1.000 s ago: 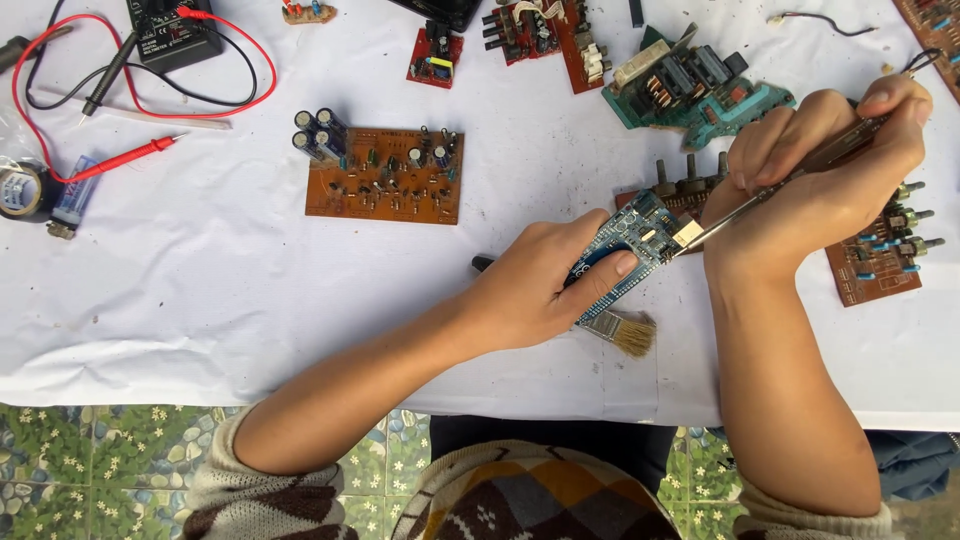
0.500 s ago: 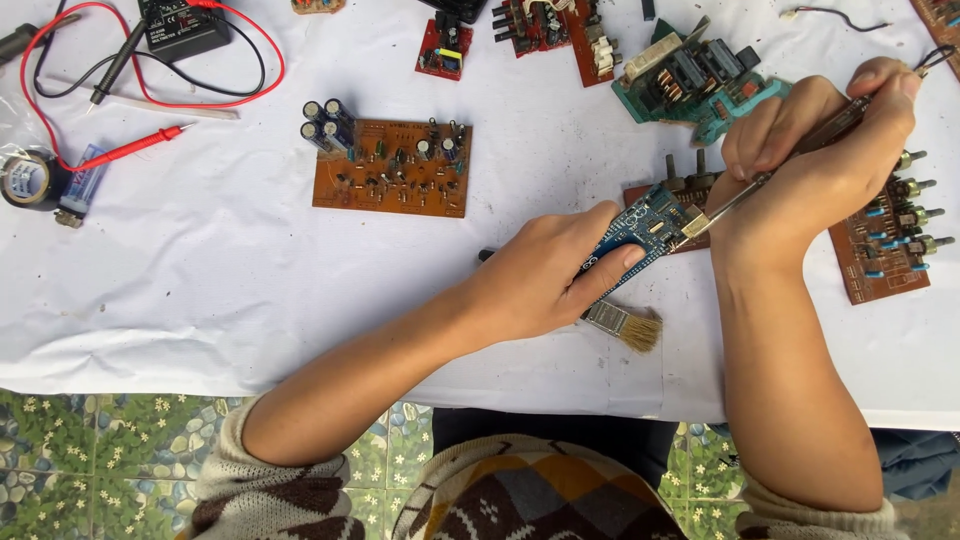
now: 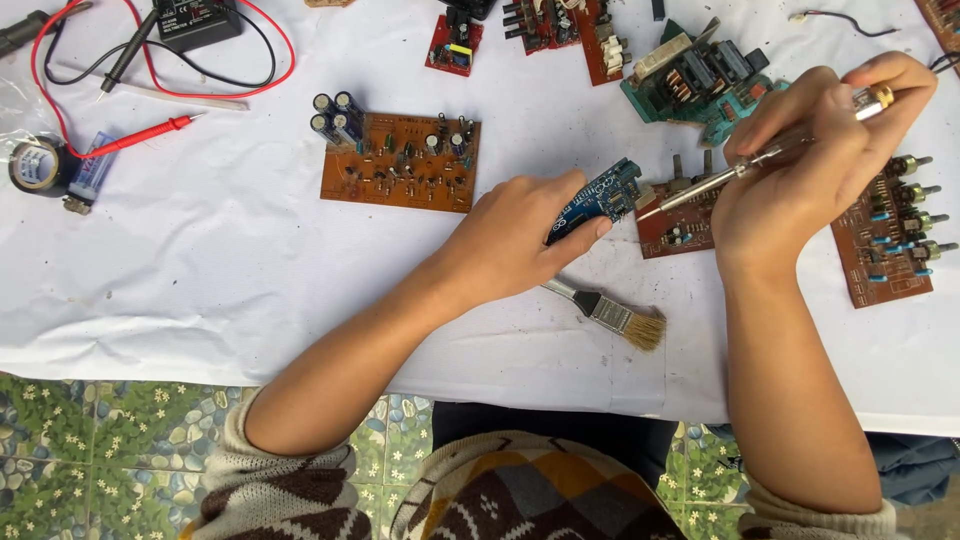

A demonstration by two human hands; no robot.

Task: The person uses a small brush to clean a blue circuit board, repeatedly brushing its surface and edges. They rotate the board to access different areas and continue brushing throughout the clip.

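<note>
My left hand (image 3: pixel 515 238) grips a small blue circuit board (image 3: pixel 598 198) and holds it tilted just above the white table cover (image 3: pixel 200 270). My right hand (image 3: pixel 810 160) is closed around a soldering iron (image 3: pixel 740 175) with a metal shaft. Its tip sits at the right edge of the blue board. A small paintbrush (image 3: pixel 612 312) lies on the cover just below my left hand. A red-brown board (image 3: pixel 678 222) lies under the iron's shaft.
A brown board with blue capacitors (image 3: pixel 400 160) lies left of my left hand. A green board with coils (image 3: pixel 700 80) and a brown board with knobs (image 3: pixel 890 235) lie right. A multimeter (image 3: pixel 195 20) with red probe (image 3: pixel 140 135) and a tape roll (image 3: pixel 38 165) lie far left.
Both hands and the blue board sit slightly lower and more central in view as the camera shifted. The iron tip stays at the board's edge.
</note>
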